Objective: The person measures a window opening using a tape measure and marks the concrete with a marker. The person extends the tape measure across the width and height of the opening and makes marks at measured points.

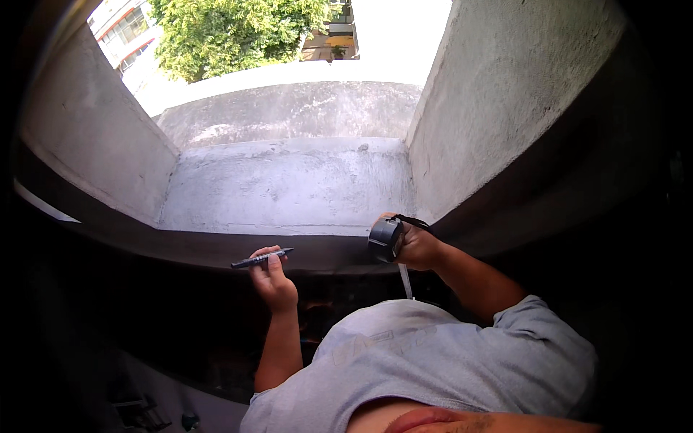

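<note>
My left hand [272,278] holds a dark marker pen [261,257] level, just below the front edge of a bare concrete ledge [289,187]. My right hand [415,245] grips a dark tape measure case [385,239] against the lower right corner of the opening, where the ledge meets the right concrete wall [498,94]. A short length of pale tape [406,280] hangs down from the case. A black strap from the case runs over the back of that hand.
Concrete side walls flank the ledge, with a low parapet [289,108] at the back. Beyond it are a green tree [231,32] and buildings. Below the ledge it is dark. My grey shirt [433,361] fills the lower frame.
</note>
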### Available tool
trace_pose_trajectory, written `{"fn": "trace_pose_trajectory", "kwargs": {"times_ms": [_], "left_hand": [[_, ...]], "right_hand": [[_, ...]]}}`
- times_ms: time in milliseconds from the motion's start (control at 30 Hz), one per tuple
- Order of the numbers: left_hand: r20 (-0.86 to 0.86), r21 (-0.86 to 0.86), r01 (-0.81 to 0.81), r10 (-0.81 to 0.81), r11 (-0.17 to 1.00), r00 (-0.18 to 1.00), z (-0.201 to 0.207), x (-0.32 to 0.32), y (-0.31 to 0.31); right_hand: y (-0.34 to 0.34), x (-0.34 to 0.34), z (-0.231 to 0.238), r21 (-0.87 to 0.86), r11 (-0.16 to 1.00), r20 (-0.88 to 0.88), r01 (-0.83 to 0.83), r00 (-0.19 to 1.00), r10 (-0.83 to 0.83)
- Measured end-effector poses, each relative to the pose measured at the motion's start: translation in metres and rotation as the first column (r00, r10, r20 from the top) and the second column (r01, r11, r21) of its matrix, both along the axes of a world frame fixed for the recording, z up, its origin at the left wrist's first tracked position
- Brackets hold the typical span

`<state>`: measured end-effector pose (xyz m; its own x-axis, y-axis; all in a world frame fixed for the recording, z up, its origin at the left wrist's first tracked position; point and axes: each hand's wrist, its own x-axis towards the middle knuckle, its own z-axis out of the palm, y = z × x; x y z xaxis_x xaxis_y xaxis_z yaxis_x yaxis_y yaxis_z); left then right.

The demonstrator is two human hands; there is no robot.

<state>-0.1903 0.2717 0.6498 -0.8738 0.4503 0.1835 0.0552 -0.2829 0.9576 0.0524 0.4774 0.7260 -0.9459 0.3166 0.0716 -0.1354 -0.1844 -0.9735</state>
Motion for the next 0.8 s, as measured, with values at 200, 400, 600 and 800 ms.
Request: {"fn": "trace_pose_trajectory", "kwargs": {"times_ms": [200, 400, 600, 800], "left_hand": [[0.036, -0.023, 0.048, -0.047, 0.999, 0.998, -0.009, -0.002, -0.006], [0.031, -0.039, 0.042, -0.041, 0.998, 0.999, -0.012, -0.004, -0.003], [0.041, -0.070, 0.020, -0.018, 0.997, 0.999, -0.013, -0.003, -0.008], [0.023, -0.083, -0.014, 0.016, 0.996, 1.000, -0.013, 0.001, -0.011]], "right_hand": [[0.023, 0.004, 0.011, -0.247, 0.969, 0.014, -0.026, 0.999, 0.031], [0.041, 0.000, 0.019, -0.322, 0.946, -0.083, -0.044, 0.996, 0.018], [0.045, -0.013, 0.004, -0.109, 0.933, -0.108, 0.343, 0.929, -0.354], [0.049, -0.009, -0.002, 0.082, 0.926, -0.084, 0.367, 0.929, -0.361]]}}
